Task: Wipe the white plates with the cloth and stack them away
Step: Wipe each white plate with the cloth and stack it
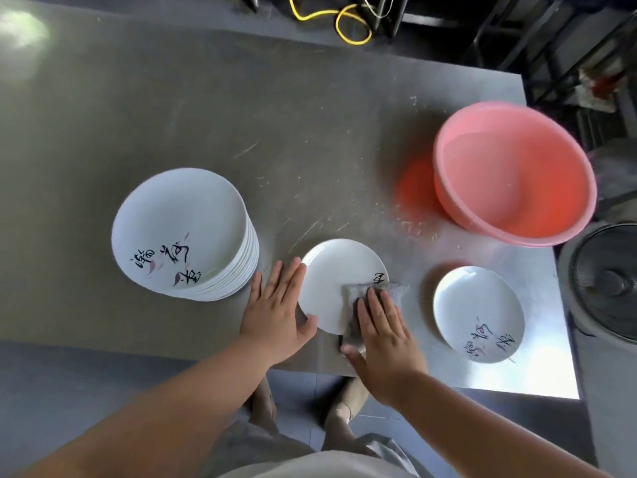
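your left hand [275, 312] lies flat on the steel table [241, 115] with its fingers straight and close together. they run along the left rim of the white plate [337, 270] in front of you, and the thumb touches the plate's near-left edge. nothing is gripped in that hand.

your right hand [386, 326] is flat too, fingers straight and slightly spread, thumb out to the side. it presses the grey cloth [396, 291] down on the near-right part of that same plate. the cloth is bunched under your fingers, and a corner of it sticks out past the plate's right rim. black brush lettering shows on the plate just above the cloth.

the plate sits close to the near edge of the table, between two other sets of plates. to your left, just beside your left fingertips, stands a tall stack of white plates [179, 219]; the top one carries black brush characters and small pink marks. to your right, apart from the cloth, a single white plate [479, 305] with the same lettering lies flat on the table.

behind that single plate a pink plastic basin [513, 174] stands near the right edge of the table. a dark round object with a ribbed top [613, 281] sits off the table at the far right; i cannot tell what it is. a yellow cable [344, 25] loops on the floor beyond the far edge.
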Action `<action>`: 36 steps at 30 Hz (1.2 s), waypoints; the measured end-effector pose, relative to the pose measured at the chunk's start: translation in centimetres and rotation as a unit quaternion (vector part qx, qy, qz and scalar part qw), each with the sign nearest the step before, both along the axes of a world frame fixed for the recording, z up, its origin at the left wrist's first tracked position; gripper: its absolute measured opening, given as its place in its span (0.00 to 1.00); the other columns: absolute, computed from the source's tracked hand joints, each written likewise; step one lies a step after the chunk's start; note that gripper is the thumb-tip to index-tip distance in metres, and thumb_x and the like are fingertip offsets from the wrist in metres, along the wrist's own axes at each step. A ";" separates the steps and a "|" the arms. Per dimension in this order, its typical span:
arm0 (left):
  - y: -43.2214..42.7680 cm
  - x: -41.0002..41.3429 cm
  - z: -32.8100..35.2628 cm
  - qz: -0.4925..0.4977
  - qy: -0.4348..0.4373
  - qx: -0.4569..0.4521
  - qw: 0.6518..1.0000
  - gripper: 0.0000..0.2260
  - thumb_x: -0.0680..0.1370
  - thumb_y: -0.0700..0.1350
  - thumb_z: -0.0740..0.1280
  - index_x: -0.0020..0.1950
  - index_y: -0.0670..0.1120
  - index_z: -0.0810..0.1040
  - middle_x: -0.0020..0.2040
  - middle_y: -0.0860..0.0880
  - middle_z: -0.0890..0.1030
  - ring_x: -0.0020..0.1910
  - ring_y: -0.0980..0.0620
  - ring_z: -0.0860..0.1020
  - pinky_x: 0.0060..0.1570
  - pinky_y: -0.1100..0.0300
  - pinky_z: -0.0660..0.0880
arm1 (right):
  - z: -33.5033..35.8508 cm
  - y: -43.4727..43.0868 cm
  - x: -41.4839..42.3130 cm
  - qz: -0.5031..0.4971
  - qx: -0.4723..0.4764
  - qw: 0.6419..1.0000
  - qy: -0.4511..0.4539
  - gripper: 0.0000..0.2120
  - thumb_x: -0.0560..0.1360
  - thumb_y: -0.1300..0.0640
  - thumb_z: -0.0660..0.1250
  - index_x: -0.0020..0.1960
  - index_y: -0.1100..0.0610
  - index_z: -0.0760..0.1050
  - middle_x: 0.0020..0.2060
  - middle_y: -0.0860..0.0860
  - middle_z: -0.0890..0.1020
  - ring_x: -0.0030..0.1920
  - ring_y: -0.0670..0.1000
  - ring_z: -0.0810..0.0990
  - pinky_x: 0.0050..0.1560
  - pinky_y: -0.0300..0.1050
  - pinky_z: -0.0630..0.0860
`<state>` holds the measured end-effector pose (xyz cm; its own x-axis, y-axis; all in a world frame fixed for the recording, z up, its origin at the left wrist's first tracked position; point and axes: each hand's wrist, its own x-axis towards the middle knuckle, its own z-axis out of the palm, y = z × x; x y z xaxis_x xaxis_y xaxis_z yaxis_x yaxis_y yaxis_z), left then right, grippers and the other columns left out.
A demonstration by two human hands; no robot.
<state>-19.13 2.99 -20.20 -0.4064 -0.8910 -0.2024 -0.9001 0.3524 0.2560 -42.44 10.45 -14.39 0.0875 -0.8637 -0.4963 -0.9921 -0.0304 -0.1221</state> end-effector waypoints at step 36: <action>0.0 -0.7 3.0 -0.037 -0.081 0.023 0.996 0.37 0.81 0.68 0.57 0.86 0.53 0.52 0.85 0.54 0.40 0.84 0.51 0.37 0.79 0.51 0.29 | -1.6 0.8 0.2 0.035 -0.036 0.996 -0.069 0.48 0.76 0.25 0.43 0.86 0.54 0.45 0.85 0.49 0.41 0.80 0.51 0.26 0.78 0.50 0.31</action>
